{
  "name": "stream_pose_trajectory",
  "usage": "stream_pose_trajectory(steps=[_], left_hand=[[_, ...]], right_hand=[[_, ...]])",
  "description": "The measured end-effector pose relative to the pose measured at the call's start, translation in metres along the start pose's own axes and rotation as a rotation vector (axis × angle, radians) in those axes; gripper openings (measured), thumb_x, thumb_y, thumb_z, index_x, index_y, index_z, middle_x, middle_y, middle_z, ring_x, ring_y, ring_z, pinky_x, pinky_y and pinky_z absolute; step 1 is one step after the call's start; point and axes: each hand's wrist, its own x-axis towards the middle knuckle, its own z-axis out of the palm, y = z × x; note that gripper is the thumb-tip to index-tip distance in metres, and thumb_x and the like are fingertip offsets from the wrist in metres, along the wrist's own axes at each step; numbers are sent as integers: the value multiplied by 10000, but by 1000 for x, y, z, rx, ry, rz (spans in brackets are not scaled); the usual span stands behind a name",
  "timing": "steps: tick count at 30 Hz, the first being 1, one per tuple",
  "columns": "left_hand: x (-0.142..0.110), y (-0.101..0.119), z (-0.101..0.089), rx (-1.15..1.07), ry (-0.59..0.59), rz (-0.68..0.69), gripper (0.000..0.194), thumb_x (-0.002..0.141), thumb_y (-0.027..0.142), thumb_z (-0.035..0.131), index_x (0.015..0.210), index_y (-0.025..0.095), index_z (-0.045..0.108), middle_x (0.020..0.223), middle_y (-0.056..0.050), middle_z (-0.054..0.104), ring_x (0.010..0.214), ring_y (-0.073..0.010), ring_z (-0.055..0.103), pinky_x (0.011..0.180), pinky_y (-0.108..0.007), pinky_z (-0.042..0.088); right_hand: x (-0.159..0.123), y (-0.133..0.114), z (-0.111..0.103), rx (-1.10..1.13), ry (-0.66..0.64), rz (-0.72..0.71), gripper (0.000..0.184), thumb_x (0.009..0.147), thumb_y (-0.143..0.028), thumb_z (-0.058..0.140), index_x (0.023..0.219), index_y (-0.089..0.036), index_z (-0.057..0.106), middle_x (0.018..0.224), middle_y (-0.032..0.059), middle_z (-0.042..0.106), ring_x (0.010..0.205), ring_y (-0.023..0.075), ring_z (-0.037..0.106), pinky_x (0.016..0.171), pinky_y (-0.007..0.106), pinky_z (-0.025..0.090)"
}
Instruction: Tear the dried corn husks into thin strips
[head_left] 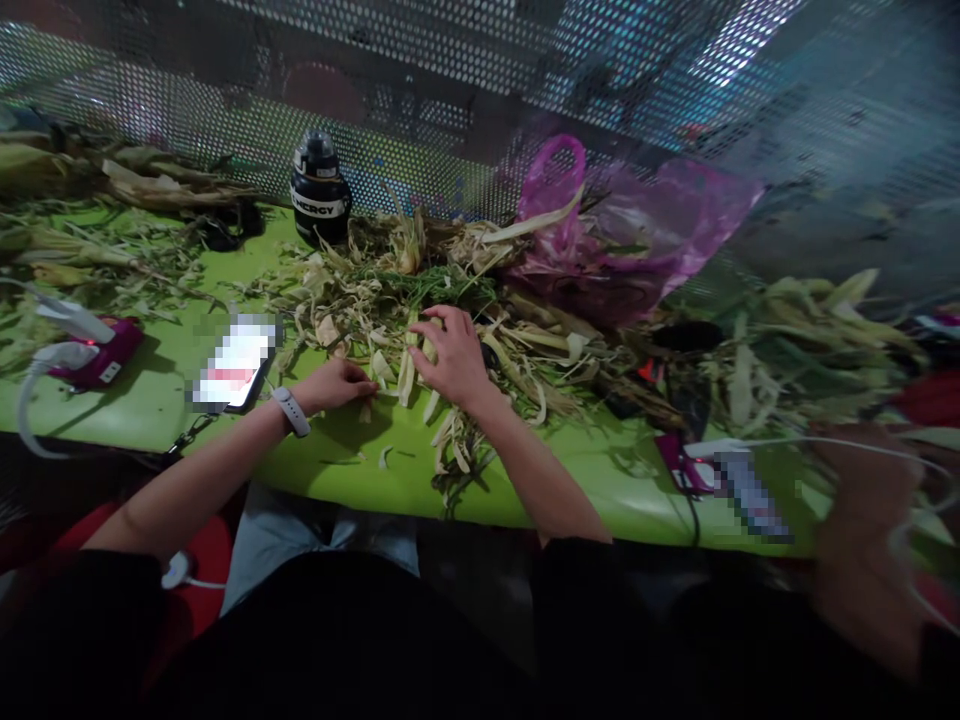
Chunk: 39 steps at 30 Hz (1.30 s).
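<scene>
My left hand point(341, 385), with a pale watch on its wrist, is low over the green table point(337, 465). Its thumb and fingers are pinched together; whatever lies between the tips is too small to make out. To its right, my right hand point(452, 355) curves its thumb and fingers around a pale green strip of corn husk point(407, 375), whose lower end hangs toward the table edge. Around both hands lie loose dry husks point(322, 290) and thin green shreds point(450, 287). More husk scraps point(459, 445) trail down under my right forearm.
A black bottle point(320, 195) stands at the back, by a perforated metal screen point(450, 110). A pink plastic bag point(622, 260) sits back right. A lit phone point(236, 365) and a power block point(101, 355) lie left. Another person's blurred arm point(866, 540) is at right, near another phone point(750, 495).
</scene>
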Motion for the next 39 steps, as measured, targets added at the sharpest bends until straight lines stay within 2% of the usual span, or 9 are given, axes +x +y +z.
stream_pose_trajectory(steps=[3, 6, 8, 9, 12, 14, 21, 33, 39], left_hand=[[2, -1, 0, -46, -6, -20, 338, 769, 436, 589, 765, 128, 728, 691, -47, 689, 582, -123, 524, 574, -236, 375], [5, -5, 0, -39, -20, -5, 329, 762, 429, 593, 772, 130, 731, 710, -49, 701, 596, -130, 540, 589, -239, 388], [6, -7, 0, -18, -18, 13, 339, 756, 442, 594, 769, 133, 732, 697, -47, 698, 589, -132, 535, 579, -240, 384], [7, -7, -1, -18, -21, 17, 342, 756, 445, 591, 771, 133, 731, 692, -45, 697, 585, -131, 533, 574, -239, 382], [8, -8, -2, -44, -49, 17, 340, 759, 437, 580, 772, 129, 725, 680, -39, 688, 576, -125, 525, 559, -232, 371], [8, -8, -2, -46, -60, 24, 332, 751, 433, 579, 758, 131, 716, 641, -25, 664, 553, -119, 501, 535, -229, 348], [6, -4, -4, -7, -70, 31, 312, 733, 439, 570, 666, 151, 668, 524, 18, 548, 482, -95, 396, 487, -232, 267], [7, -4, -6, -154, -136, 5, 210, 676, 297, 581, 789, 184, 716, 756, 2, 726, 700, -138, 625, 646, -192, 449], [6, -6, -6, -199, -138, 6, 211, 689, 306, 567, 768, 171, 709, 759, -12, 726, 703, -132, 633, 677, -201, 475]], right_hand=[[-8, -2, -3, -5, 5, -32, 168, 844, -287, 558, 964, -215, 651, 1236, 111, 512, 1237, 289, 410, 1070, 487, 289], [-11, 9, -5, 101, 175, 164, 196, 881, -323, 506, 795, -193, 626, 1046, 117, 558, 1064, 258, 499, 982, 450, 370], [-12, 14, -8, 176, 228, 261, 209, 876, -355, 517, 838, -181, 627, 1035, 122, 548, 1011, 250, 511, 910, 422, 413], [-12, 14, -8, 225, 162, 250, 220, 874, -367, 526, 892, -174, 630, 1040, 120, 553, 976, 238, 522, 862, 398, 433], [-18, 2, -1, 285, -256, 73, 285, 901, -420, 510, 915, -166, 638, 923, 89, 612, 850, 197, 544, 754, 336, 434], [-23, -10, 10, 207, -394, -74, 357, 905, -476, 497, 903, -149, 643, 898, 102, 631, 879, 212, 539, 773, 342, 418], [-29, -22, 36, 37, -382, -169, 385, 937, -466, 434, 942, -132, 627, 925, 114, 633, 888, 226, 514, 782, 351, 365], [-33, -22, 30, 160, -412, -231, 274, 955, -338, 445, 896, -160, 645, 860, 77, 615, 810, 179, 516, 730, 303, 341], [-35, -22, 32, 203, -448, -238, 228, 946, -301, 460, 924, -168, 643, 884, 67, 613, 802, 166, 530, 713, 282, 359]])
